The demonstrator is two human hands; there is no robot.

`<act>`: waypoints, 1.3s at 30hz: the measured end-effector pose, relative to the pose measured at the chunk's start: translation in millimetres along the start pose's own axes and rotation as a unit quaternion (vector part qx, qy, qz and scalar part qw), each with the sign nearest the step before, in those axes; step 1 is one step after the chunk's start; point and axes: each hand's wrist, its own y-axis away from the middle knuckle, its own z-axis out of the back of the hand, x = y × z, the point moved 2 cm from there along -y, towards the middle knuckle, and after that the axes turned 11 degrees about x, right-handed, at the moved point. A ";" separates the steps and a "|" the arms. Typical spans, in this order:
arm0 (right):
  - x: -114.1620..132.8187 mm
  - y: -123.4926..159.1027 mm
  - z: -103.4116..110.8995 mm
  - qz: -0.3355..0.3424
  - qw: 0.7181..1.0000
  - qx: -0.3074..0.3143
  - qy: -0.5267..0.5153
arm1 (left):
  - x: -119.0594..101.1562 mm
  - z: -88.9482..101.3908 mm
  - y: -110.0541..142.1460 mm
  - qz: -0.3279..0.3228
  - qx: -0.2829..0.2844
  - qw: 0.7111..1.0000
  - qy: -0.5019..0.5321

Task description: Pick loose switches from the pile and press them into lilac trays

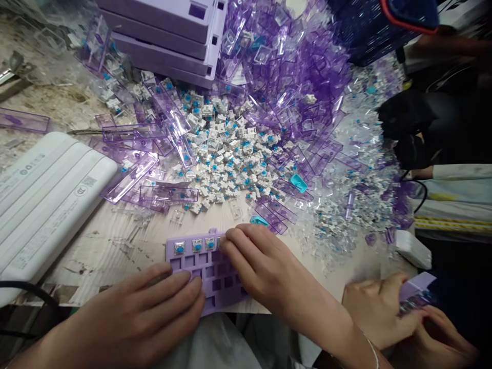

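Note:
A lilac keyboard switch plate [203, 271] lies at the table's near edge, with several white-and-blue mechanical switches seated along its top row. My left hand [142, 312] is shut on its lower left part, fingers across the square holes. My right hand [261, 261] grips its upper right side, and the fingers hide that end of the plate. A big heap of loose switches [234, 159] lies just beyond, mixed with clear purple switch tubes [169, 193]. A teal keycap [259, 221] sits near my right fingers.
A co-worker's hands [388, 312] hold another lilac plate at the lower right. Stacked lilac cases [165, 36] stand at the top, with a white ribbed pack [46, 200] at the left, metal tweezers [96, 131] and a dark blue basket [365, 25] beyond.

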 end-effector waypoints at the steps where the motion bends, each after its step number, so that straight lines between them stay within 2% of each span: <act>1: 0.2 -0.7 0.0 0.003 1.000 0.005 -0.001 | 0.0 -0.6 0.5 -0.001 0.000 1.000 0.001; 6: -6.4 -4.1 2.2 0.011 0.999 0.023 -0.048 | 0.1 0.5 0.2 -0.004 -0.001 1.000 -0.001; 11: -14.8 -2.9 -1.5 -0.023 0.987 0.042 -0.156 | 0.6 3.5 -2.9 -0.008 -0.007 1.000 -0.001; 19: -11.4 -1.0 -14.0 -0.059 0.991 -0.029 -0.121 | 0.0 -4.9 3.3 -0.008 -0.005 1.000 0.006; 24: -7.2 12.6 -21.2 -0.111 0.971 -0.088 -0.190 | -0.8 2.1 -2.0 -0.001 -0.033 0.999 -0.003; 27: 0.2 22.8 -26.9 -0.153 0.958 -0.083 -0.228 | 1.0 8.6 -5.9 -0.008 -0.029 0.999 -0.019; 32: 13.9 30.8 -37.7 -0.225 0.949 -0.069 -0.211 | 4.1 16.2 -9.1 -0.054 0.011 0.997 -0.048; 36: 17.2 31.4 -47.7 -0.224 0.935 -0.111 -0.250 | 1.6 14.4 -5.4 -0.033 0.008 0.998 -0.049; 39: 18.9 33.3 -53.7 -0.204 0.920 -0.176 -0.286 | -0.2 9.4 1.3 0.018 -0.043 0.998 -0.044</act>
